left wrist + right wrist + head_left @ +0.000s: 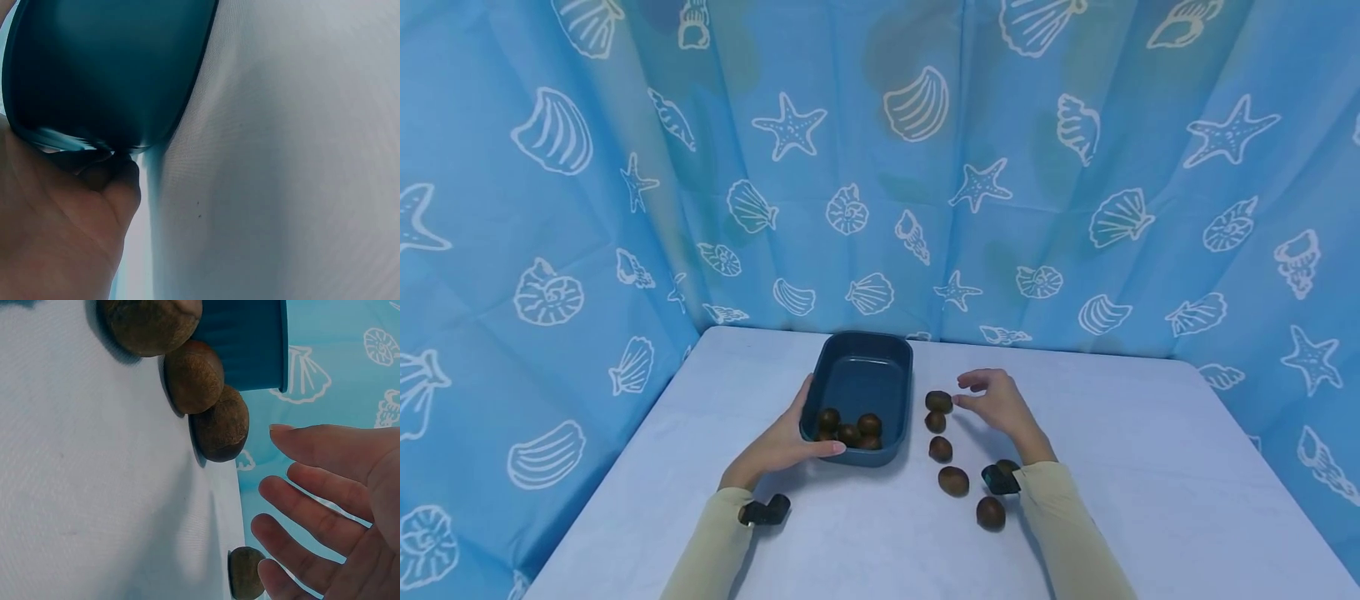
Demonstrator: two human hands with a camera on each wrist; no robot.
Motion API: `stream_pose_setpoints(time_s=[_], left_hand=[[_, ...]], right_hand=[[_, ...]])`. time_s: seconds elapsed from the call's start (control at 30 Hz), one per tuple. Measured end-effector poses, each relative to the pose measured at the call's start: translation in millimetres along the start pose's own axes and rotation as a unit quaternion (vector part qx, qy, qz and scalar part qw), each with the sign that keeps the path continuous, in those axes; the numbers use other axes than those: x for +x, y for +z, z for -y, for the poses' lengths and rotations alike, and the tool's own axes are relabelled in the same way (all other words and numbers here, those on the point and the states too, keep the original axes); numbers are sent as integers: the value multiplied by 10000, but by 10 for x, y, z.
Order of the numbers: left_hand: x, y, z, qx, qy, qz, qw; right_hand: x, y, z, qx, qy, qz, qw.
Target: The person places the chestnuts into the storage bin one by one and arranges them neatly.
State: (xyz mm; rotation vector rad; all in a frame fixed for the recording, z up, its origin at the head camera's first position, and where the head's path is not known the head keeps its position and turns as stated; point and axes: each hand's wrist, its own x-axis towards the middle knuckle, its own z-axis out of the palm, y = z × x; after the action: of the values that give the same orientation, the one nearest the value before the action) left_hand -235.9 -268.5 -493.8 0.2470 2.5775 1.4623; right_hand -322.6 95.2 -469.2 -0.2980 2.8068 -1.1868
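Now, leftmost, a pale sleeve (707, 546) with a black wrist device (765, 510) is extending over the white table (850, 542). The left hand (778, 446) is gripping the near-left corner of a dark blue tray (868, 379), its thumb lying across the near rim. Brown nut-like pieces (870, 424) are clustering at the tray's near end. Just right of it, loose brown pieces (940, 450) are forming a row running nearer, the farthest two sitting close together. The right hand (1002, 407) is hanging beside the row's far end, empty, its fingers loosely spreading. In the right wrist view another piece (247, 573) is lying near the little finger; whether they are touching cannot be told.
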Motion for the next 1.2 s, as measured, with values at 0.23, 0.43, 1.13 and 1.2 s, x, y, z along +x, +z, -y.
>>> stream_pose_setpoints(time_s=[0.23,0.43,1.13,1.2], left_hand=[[-14,4,-4,6,29,-47,10000],[-24,-13,4,34,3,-51,10000],[-32,-9,-44,-7,15,19,10000],[-32,-6,-43,-10,4,21,10000]], right_hand=[[32,48,17,45,228,150,9996],[59,121,30,29,69,243,9997],[87,169,10,3,24,449,9990],[86,166,8,-37,-45,437,9990]])
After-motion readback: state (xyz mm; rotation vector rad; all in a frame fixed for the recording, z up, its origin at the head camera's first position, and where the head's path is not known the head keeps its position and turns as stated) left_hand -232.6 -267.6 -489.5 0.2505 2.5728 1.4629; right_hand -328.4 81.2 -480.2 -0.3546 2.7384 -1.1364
